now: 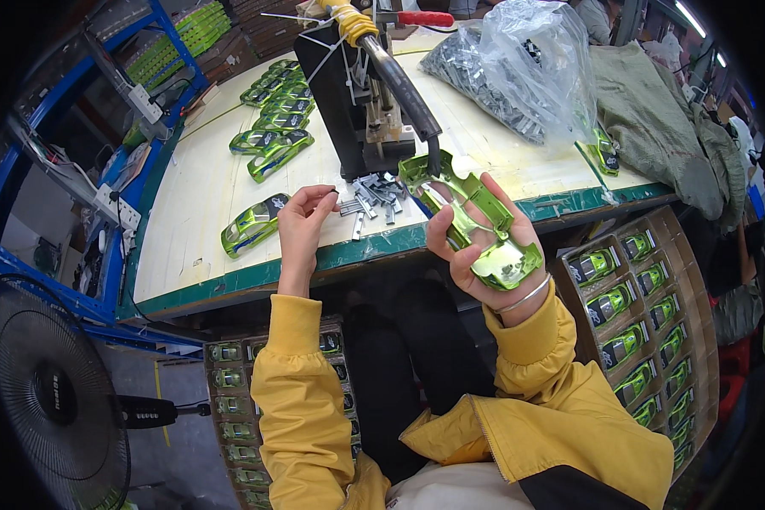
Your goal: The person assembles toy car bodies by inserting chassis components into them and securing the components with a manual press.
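Right of centre: your right hand [525, 231] curls round the green toy-car shell [507, 265], likely steadying it | Centre: your left hand [302, 226], fingers pinching a tiny dark piece [334, 192], beside metal clips [365, 202] heaped seemingly for reach

1. Right hand [483, 240] cradles a shiny green car shell [507, 263].
2. Left hand [300, 224] pinches a small dark piece [334, 192], near loose metal clips [365, 201].
3. Black bench machine [330, 102] stands behind clips.
4. Partitioned carton [582, 308] at right, filled with green cars [609, 304].
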Demonstrator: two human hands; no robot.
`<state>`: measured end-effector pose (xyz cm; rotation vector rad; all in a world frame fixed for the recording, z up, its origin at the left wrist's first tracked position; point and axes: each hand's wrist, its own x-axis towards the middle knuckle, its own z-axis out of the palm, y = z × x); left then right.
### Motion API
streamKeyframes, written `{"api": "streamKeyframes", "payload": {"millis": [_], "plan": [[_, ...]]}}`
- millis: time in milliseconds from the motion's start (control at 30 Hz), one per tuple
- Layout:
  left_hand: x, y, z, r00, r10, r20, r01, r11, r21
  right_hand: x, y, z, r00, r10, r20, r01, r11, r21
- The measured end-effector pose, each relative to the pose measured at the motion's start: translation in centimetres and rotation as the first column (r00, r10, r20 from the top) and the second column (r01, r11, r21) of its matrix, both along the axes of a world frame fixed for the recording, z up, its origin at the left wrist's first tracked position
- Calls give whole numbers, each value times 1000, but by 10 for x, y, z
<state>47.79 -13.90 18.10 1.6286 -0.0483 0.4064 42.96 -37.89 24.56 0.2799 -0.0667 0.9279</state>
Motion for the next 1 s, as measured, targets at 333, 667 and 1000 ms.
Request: {"api": "streamKeyframes", "payload": {"millis": [333,667,1000], "plan": [[2,3,-5,998,28,48,-31,997,76,3,-4,-2,999,41,-12,-41,999,4],[2,1,-3,997,68,22,-68,998,-1,4,-6,-3,999,43,1,-43,999,5],[3,2,-4,994,99,51,-99,995,-10,5,-7,-4,999,21,26,-19,999,-51]]}}
